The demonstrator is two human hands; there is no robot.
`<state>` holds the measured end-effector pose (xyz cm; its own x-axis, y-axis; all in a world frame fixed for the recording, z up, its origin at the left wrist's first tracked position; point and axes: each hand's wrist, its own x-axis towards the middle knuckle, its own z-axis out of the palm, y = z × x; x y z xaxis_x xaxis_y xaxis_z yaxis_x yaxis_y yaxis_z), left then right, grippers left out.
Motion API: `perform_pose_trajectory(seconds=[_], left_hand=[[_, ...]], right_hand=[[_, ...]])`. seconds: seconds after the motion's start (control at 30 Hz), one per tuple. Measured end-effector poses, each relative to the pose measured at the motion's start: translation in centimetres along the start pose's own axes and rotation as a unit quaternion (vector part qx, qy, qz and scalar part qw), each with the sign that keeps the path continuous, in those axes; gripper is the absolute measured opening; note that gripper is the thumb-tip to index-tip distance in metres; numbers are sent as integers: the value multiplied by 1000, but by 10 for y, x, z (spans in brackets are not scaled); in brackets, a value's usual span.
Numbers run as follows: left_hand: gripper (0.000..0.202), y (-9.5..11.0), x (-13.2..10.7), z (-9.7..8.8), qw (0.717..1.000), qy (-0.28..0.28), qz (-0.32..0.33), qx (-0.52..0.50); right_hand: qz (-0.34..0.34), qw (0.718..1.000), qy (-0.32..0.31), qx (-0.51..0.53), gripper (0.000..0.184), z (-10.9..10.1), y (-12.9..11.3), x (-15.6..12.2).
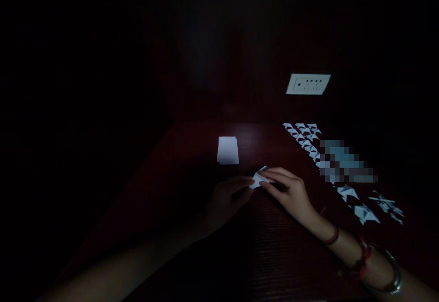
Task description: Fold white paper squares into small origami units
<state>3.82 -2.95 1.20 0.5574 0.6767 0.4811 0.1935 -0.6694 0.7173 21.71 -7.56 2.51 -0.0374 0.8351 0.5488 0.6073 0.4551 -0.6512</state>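
A small folded piece of white paper [259,179] is held between both hands just above the dark red table. My left hand [229,199], mostly in shadow, pinches its left edge with thumb and fingers. On the other side, my right hand [290,192] grips the paper between thumb and fingertips. The exact shape of the folds is too small and partly covered by fingers to make out. Behind the hands lies a stack of blank white paper sheets [227,150].
Rows of folded white paper pieces [308,146] run along the table's right side, with larger ones [365,213] nearer me. Thin paper scraps [387,205] lie beside them. A blurred-out patch [345,160] hides something there. A white socket panel [308,84] is on the back wall.
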Motion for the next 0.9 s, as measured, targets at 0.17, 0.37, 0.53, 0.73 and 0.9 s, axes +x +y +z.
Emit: perform_pose_trajectory(seconds=[0.17, 0.37, 0.53, 0.73, 0.9], left_hand=[[17, 0, 4, -1, 999, 45, -18, 4], [25, -1, 4, 0, 995, 70, -51, 58], [31, -6, 2, 4, 994, 63, -77, 32], [35, -7, 2, 6, 994, 32, -101, -19], [33, -1, 3, 4, 994, 48, -89, -45]], right_hand=[[-5, 1000, 6, 19, 19, 2, -7, 2], [-14, 1000, 16, 19, 16, 3, -7, 3], [-18, 999, 16, 28, 16, 4, -7, 3], [-25, 998, -11, 51, 18, 3, -9, 3], [-55, 998, -8, 44, 23, 3, -10, 2]])
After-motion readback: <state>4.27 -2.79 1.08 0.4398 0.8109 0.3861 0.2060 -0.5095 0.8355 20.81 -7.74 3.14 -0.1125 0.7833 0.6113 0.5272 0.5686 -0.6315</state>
